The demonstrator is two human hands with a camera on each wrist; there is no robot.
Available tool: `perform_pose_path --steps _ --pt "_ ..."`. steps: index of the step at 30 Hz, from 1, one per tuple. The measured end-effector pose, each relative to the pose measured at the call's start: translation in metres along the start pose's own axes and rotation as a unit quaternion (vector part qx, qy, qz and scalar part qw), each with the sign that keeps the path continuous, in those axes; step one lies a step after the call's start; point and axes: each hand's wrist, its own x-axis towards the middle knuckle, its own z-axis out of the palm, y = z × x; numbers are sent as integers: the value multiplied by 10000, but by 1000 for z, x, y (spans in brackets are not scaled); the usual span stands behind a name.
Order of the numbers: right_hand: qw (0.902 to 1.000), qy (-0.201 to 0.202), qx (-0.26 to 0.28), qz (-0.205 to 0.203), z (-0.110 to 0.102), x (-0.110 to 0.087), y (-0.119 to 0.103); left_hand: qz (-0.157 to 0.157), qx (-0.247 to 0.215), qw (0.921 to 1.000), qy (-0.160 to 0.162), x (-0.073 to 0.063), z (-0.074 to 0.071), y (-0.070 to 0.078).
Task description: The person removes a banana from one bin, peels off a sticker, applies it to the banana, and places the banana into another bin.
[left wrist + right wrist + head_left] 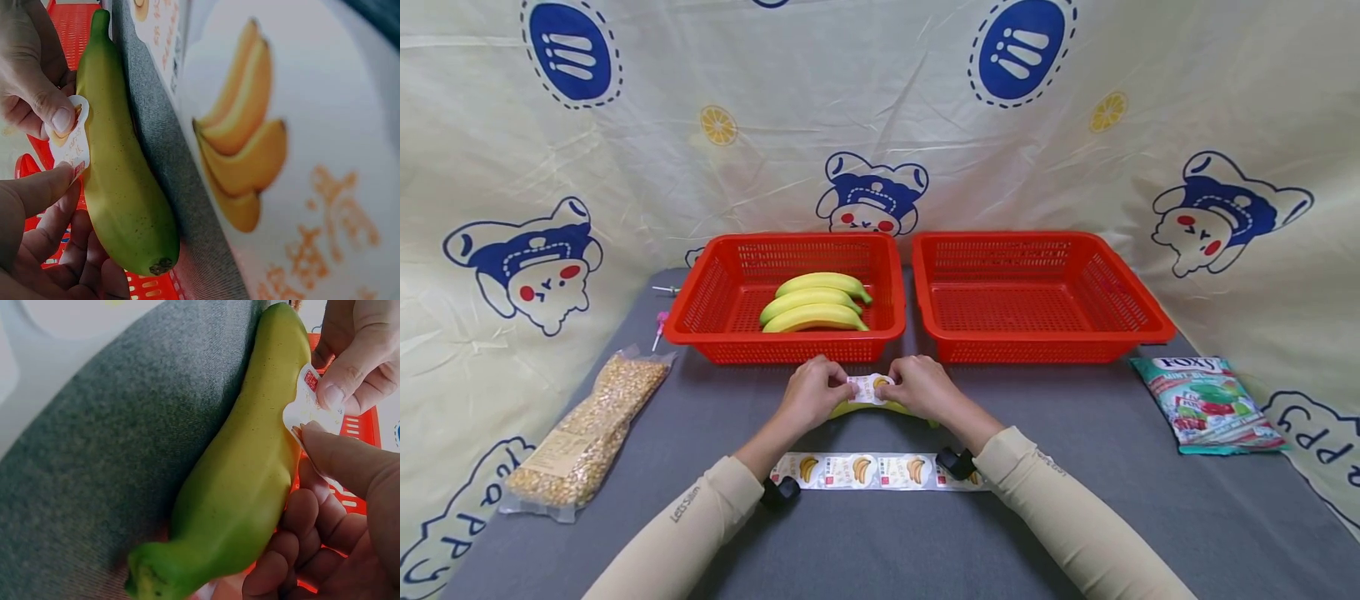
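A banana-print sticker [870,388] is stretched between both hands at the near side of the baskets. My left hand [815,392] pinches its left end between thumb and finger, and my right hand [923,387] pinches the right end. Just below lies a yellow banana with green ends [122,150], on the grey cloth. In the right wrist view the sticker's edge overlaps the side of the banana [250,444], under the thumbs. A strip of banana stickers [861,472] lies nearer the body, partly under the right wrist's camera.
The left red basket [790,350] holds several bananas [816,304]; a second red basket [1022,348] stands beside it. A bag of corn kernels [591,429] lies at left, with a pink lollipop [661,325] behind it. A candy bag [1210,406] rests at right.
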Motion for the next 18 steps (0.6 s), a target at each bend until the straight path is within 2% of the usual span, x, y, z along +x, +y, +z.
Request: perform_pose_path --steps 12,18 --pt "9997 103 -171 -106 1 -1 -1 -127 -6 9999 -106 -1 1 0" --pt "9994 162 -236 -180 2 -2 -1 178 307 9994 42 -2 3 0"
